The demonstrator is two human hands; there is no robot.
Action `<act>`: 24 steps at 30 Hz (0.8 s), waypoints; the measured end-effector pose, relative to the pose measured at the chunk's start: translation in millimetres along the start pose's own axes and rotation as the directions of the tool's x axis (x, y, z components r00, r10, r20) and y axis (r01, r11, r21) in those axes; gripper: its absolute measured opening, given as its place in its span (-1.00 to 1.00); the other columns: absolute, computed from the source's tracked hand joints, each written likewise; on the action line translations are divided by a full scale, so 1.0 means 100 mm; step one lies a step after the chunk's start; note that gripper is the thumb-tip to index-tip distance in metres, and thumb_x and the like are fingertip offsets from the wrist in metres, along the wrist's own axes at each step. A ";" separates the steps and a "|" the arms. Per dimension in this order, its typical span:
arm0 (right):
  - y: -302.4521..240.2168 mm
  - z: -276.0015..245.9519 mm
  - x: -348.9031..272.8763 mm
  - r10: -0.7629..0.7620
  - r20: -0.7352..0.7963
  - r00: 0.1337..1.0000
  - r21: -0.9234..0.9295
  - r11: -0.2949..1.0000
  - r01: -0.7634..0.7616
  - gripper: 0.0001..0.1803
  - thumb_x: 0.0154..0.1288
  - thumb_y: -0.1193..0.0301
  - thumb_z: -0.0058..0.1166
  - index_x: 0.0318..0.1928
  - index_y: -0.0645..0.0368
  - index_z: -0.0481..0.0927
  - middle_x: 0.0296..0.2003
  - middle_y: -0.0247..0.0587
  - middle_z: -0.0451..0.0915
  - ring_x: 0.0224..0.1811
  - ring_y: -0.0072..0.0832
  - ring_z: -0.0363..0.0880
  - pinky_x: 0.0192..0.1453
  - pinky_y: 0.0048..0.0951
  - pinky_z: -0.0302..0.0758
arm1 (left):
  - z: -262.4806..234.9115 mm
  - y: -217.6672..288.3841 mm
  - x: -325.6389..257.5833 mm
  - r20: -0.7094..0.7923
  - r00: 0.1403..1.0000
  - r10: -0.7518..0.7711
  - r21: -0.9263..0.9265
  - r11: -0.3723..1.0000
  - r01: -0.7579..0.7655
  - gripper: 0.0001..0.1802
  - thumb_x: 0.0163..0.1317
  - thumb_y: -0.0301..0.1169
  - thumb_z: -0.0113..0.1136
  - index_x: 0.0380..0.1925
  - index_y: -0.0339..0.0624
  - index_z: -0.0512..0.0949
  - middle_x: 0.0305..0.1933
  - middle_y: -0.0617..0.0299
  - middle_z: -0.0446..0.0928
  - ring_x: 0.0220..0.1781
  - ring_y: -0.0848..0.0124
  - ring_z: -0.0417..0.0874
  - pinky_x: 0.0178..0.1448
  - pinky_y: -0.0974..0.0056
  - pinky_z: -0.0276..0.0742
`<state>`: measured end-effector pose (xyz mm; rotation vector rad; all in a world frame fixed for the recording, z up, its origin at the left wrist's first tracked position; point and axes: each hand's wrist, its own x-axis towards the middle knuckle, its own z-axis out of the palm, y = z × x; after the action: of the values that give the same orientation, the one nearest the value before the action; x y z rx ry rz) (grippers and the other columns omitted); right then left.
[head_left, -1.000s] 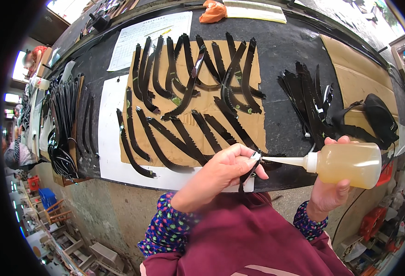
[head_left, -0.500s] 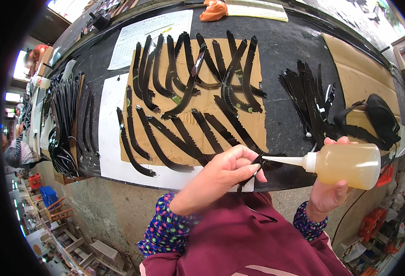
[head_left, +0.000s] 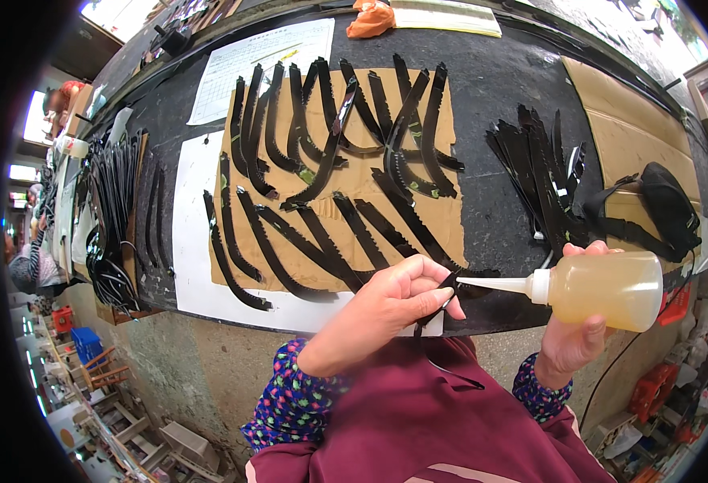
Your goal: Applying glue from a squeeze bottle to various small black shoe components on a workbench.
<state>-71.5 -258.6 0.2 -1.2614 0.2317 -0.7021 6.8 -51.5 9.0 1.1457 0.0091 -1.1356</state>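
Between thumb and fingers, my left hand (head_left: 406,296) pinches a thin black strip (head_left: 442,366), whose loose end hangs down over the maroon apron. My right hand (head_left: 575,342) grips a clear squeeze bottle (head_left: 607,290) of yellowish liquid, tipped on its side. Its long white nozzle (head_left: 495,283) points left, and the tip meets the strip at my left fingertips; whether liquid comes out is too small to see. Beyond my hands, several black toothed strips (head_left: 313,241) lie spread over a brown cardboard sheet (head_left: 342,189), some crossing each other.
A bundle of black strips (head_left: 543,173) lies to the right, beside folded cardboard (head_left: 623,121) and a black strap roll (head_left: 668,205). More black strips (head_left: 112,209) are heaped at the left. A printed sheet (head_left: 261,64) and an orange crumpled bag (head_left: 370,20) lie at the back.
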 end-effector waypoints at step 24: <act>0.01 -0.06 0.00 -0.009 -0.070 0.997 -0.010 1.000 0.008 -0.10 -0.07 0.08 0.23 0.21 0.25 0.11 0.02 0.00 0.30 0.04 -0.18 0.38 0.23 -0.06 0.26 | -0.03 -0.03 0.02 0.019 0.999 -0.040 -0.116 0.992 0.042 -0.75 0.30 -0.38 0.01 -0.09 -0.27 0.39 -0.27 0.22 0.57 -0.31 0.64 0.49 -0.27 0.58 0.35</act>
<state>-73.9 -263.3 -2.3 -1.2485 0.2880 -0.7543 7.1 -50.7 4.8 1.0363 0.0851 -1.1656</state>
